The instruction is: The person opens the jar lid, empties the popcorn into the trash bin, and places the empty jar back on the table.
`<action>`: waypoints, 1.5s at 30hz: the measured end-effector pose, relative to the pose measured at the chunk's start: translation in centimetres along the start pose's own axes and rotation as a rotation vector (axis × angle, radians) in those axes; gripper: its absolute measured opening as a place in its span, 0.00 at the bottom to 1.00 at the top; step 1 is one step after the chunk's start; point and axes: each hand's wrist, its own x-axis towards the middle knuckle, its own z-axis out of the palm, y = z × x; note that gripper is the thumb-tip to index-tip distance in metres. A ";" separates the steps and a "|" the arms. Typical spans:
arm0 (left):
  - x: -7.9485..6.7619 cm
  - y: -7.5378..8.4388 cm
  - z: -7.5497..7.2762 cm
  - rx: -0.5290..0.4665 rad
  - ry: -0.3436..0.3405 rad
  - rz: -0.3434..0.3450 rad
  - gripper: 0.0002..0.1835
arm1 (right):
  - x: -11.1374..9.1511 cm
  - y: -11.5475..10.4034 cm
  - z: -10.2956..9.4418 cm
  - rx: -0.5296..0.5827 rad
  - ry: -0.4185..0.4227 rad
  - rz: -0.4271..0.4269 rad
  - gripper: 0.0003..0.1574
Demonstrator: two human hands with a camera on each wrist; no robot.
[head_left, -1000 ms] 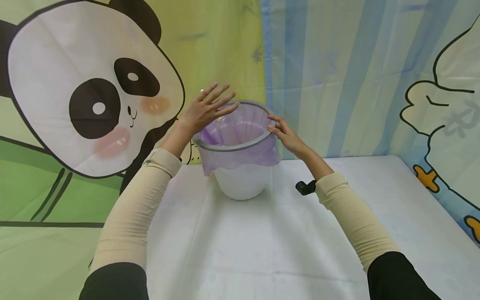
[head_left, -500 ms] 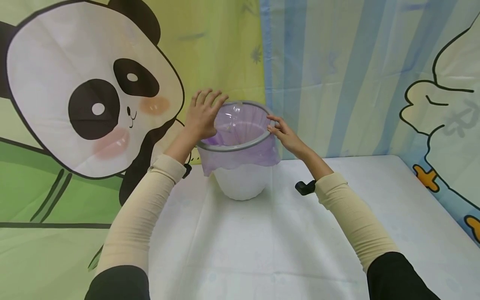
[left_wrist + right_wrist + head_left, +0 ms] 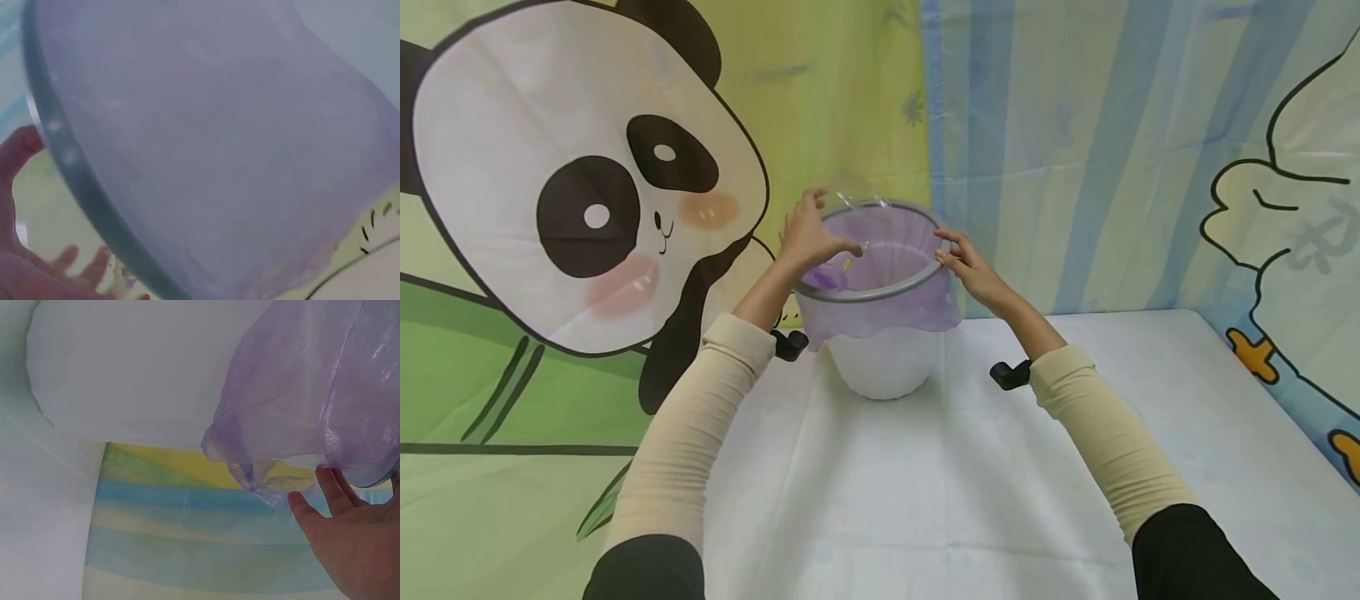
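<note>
A white trash can (image 3: 880,367) with a grey rim (image 3: 887,293) stands upright. A purple bin bag (image 3: 880,321) lines it and folds over the rim. At the rim's left, my left hand (image 3: 808,237) curves its thumb and fingers round a clear, glinting plastic thing (image 3: 880,200) over the opening; its exact kind cannot be told. In the left wrist view the thumb (image 3: 28,140) and fingertips (image 3: 94,265) show beyond the rim. My right hand (image 3: 973,271) pinches the rim's right side through the bag; its fingers (image 3: 331,490) touch the bag from outside.
A white cloth (image 3: 880,483) covers the table under the trash can. Behind hang printed curtains with a panda (image 3: 520,125) and blue stripes (image 3: 1112,150). Black wrist cameras (image 3: 1011,375) stick out below both hands.
My left hand has turned from splayed over the opening to a wide curve at the rim's left, and the clear thing's glints have moved right and up. My right hand stays on the rim.
</note>
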 end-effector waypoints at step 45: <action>-29.6 -5.5 22.5 -0.601 -0.054 0.092 0.58 | 0.3 0.3 0.1 0.006 -0.011 0.017 0.31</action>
